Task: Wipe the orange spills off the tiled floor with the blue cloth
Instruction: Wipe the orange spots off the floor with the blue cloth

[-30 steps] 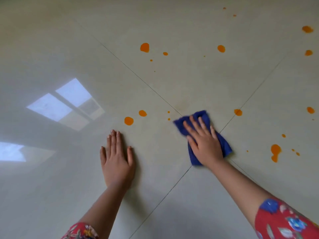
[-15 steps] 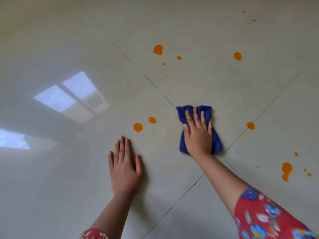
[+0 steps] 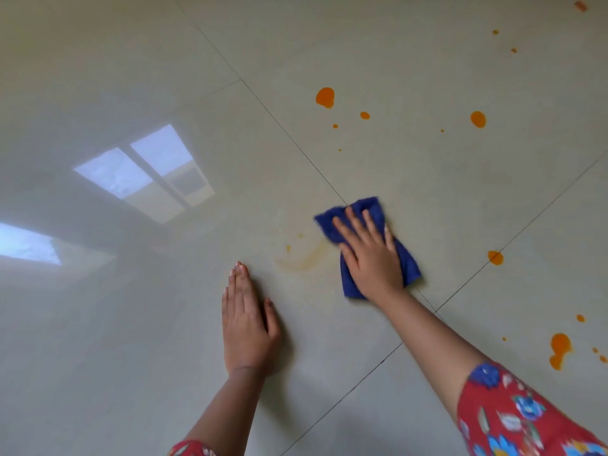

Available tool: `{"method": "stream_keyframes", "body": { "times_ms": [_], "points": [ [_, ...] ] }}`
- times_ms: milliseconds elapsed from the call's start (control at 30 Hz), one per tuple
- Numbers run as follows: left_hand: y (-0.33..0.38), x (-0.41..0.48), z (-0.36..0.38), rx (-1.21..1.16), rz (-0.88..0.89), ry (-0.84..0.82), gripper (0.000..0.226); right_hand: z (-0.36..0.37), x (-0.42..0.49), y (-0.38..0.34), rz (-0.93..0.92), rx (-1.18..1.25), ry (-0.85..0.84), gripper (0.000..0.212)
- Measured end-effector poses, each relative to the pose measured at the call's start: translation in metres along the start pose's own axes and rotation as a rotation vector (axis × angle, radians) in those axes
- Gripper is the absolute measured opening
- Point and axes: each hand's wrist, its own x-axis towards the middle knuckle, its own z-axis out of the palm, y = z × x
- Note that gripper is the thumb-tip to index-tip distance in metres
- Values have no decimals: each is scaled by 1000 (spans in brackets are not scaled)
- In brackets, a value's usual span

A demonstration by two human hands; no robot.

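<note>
We wipe out the pale orange smear (image 3: 302, 260)

Our right hand (image 3: 370, 255) lies flat, fingers spread, pressing the blue cloth (image 3: 409, 264) to the tiled floor (image 3: 427, 199); our left hand (image 3: 246, 327) rests flat and empty, bracing us. The smear sits just left of the cloth: we should press evenly and pass over it with a clean fold.

One blue cloth (image 3: 368, 209), one left hand (image 3: 246, 324), one right hand (image 3: 371, 258). Four large orange blots (image 3: 325, 97), roughly eleven smaller orange drops (image 3: 365, 115) (the tiniest specks resist counting), one pale smeared streak (image 3: 304, 258), two floral sleeves (image 3: 510, 419).
</note>
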Motion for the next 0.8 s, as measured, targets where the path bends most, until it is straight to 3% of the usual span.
{"method": "stream_keyframes", "body": {
  "times_ms": [67, 100, 233, 333, 400, 467, 533, 567, 600, 733, 800],
  "points": [
    [-1, 0, 0, -8, 0, 2, 67, -3, 32, -20, 138, -5, 35, 54],
    [-1, 1, 1, -12, -3, 10, 67, -3, 47, -37, 110, 14, 13, 53],
    [-6, 2, 3, -34, -11, 21, 66, 11, 28, -88, -392, -15, -73, 53],
    [-6, 3, 2, -36, -2, 29, 65, 7, -37, -57, -547, -13, -143, 54],
    [-4, 2, 2, -15, -9, 25, 66, 2, -42, -16, -421, -11, -101, 55],
    [-3, 1, 1, 7, -12, 13, 66, -3, -17, 8, -113, -42, -46, 54],
    [-3, 1, 1, 27, -10, 7, 65, -7, 17, -4, 132, -31, 8, 55],
    [-3, 2, 2, 36, -9, 7, 65, -6, 27, -21, 151, -17, 10, 56],
    [-3, 3, 2, 41, -8, 6, 64, -2, 31, -39, 90, -8, 3, 58],
    [-4, 2, 1, 36, -6, 9, 63, 10, -29, -71, -505, -46, -116, 55],
    [-4, 2, 1, 57, -3, 6, 63, 4, -43, -41, -573, -46, -139, 56]
  ]
}}
